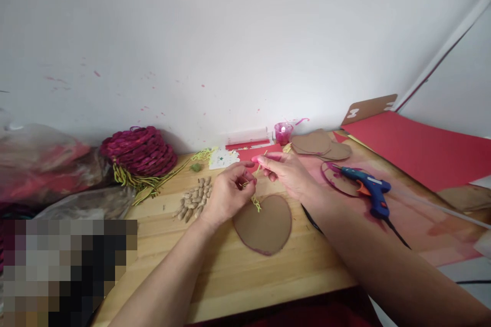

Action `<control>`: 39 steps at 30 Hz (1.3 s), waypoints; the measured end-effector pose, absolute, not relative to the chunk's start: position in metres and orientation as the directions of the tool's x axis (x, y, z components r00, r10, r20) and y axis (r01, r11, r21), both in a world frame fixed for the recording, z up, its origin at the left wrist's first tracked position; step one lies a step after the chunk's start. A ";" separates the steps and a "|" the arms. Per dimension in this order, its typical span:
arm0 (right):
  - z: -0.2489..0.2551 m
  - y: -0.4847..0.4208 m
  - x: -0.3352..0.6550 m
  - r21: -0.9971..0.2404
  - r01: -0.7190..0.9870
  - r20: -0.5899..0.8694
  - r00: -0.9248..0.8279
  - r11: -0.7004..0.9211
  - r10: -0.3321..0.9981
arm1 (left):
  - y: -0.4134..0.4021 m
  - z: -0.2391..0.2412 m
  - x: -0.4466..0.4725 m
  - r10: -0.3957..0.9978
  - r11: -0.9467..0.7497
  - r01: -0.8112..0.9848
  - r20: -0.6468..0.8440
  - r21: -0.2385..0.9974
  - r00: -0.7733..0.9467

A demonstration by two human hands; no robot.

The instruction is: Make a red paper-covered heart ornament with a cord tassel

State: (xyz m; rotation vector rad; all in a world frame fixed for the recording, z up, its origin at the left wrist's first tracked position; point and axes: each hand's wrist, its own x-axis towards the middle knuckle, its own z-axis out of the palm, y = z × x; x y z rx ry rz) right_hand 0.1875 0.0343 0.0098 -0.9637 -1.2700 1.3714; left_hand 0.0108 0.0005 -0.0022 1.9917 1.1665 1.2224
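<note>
The left hand [229,193] and right hand [288,173] pinch a thin yellow-green twisted strand [255,204].
Both grip it narrowly between fingertips, seemingly to steady it over the brown heart-shaped cardboard cutout [264,227], which lies flat on the wooden counter [238,286] just beneath them. A blue glue gun [370,191] rests right of the right hand.

Lying on the wooden table [230,276]: a brown card heart [264,227] in the middle; from it, peanuts [194,199] at nine o'clock, pink candle [283,133] at twelve, red paper [422,150] at two, blue glue gun [370,191] at three.
</note>
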 end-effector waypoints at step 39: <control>0.027 0.025 0.188 -0.952 -0.300 0.140 -0.270 0.055 0.953 | 0.005 0.008 0.000 0.908 -0.304 0.178 0.229 0.936 0.351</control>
